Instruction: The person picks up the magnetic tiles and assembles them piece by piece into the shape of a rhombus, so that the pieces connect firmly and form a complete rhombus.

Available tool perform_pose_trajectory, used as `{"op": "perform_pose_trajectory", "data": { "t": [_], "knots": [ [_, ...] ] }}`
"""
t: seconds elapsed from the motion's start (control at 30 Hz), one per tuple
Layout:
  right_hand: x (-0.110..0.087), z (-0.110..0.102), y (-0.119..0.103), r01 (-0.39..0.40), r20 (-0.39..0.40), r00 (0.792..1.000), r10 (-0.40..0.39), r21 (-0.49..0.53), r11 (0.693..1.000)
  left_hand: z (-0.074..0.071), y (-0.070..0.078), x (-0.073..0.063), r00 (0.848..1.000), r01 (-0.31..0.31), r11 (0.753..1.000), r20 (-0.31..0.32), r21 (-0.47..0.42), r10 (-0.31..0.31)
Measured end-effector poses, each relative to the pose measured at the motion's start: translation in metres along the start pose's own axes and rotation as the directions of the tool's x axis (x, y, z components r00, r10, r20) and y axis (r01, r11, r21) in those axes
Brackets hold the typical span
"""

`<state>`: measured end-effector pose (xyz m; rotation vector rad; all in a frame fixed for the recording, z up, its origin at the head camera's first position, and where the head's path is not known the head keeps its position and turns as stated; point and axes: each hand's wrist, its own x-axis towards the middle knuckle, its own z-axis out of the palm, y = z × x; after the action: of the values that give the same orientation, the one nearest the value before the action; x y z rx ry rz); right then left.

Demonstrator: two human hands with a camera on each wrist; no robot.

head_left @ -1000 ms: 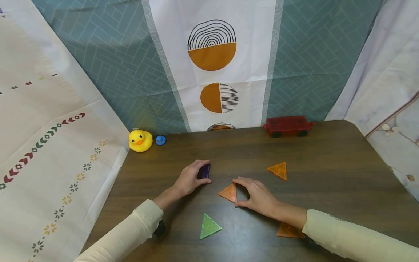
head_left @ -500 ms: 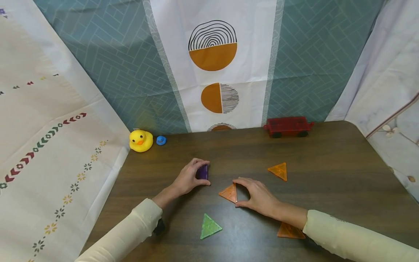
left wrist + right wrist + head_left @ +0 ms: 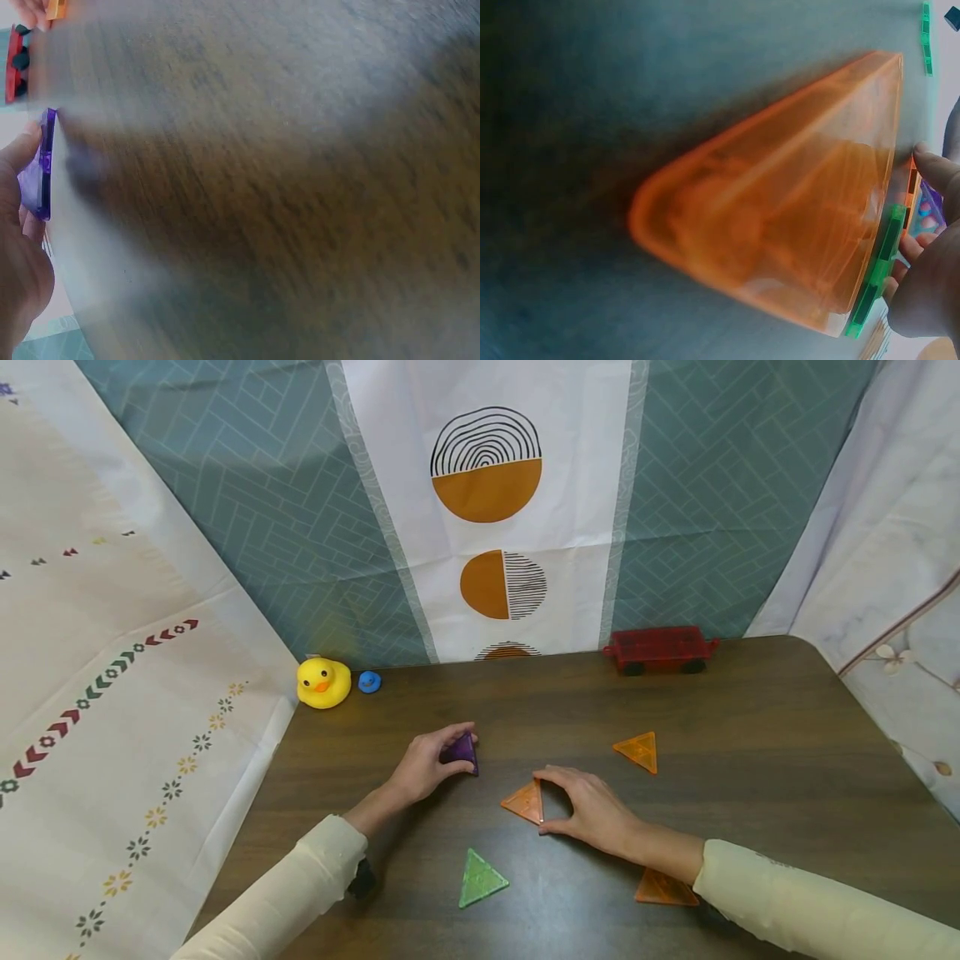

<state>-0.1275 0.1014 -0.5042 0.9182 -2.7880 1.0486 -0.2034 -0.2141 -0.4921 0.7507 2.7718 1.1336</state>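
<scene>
My left hand (image 3: 423,767) pinches a purple triangular magnetic tile (image 3: 462,752) between thumb and fingers. In the left wrist view that tile (image 3: 41,165) shows nearly edge-on, with the fingers partly around it. To the right, my right hand (image 3: 592,810) holds an orange triangular tile (image 3: 527,802) by its right edge, thumb at one corner and a finger at the other. The two held tiles are apart. A green triangular tile (image 3: 482,880) lies on the table nearer me. By the right fingers, the right wrist view shows another green tile (image 3: 875,270), which the head view hides.
One orange triangle (image 3: 640,752) lies right of the hands, another (image 3: 664,888) partly under the right forearm. At the wooden table's (image 3: 555,693) back edge stand a yellow duck (image 3: 323,683), a small blue duck (image 3: 369,682) and a red wheeled toy wagon (image 3: 660,649). Fabric hangs behind.
My left hand has shifted slightly left and turned the purple tile, so more of its triangular face shows. The right hand and its orange tile have stayed in place.
</scene>
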Motion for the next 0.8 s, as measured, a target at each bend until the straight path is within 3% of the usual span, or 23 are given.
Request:
{"op": "perform_pose_trajectory", "data": {
  "t": [0.4,0.8],
  "knots": [
    [0.000,0.000,0.001,0.027,-0.003,1.000,-0.027,-0.002,1.000,-0.006,0.003,-0.003,0.998,-0.048,0.995,-0.038,-0.091,0.045],
    [0.000,-0.001,0.002,0.039,0.018,0.999,-0.039,-0.013,0.999,-0.013,0.006,-0.007,0.998,-0.044,0.993,-0.039,-0.106,0.040]
  ]
}}
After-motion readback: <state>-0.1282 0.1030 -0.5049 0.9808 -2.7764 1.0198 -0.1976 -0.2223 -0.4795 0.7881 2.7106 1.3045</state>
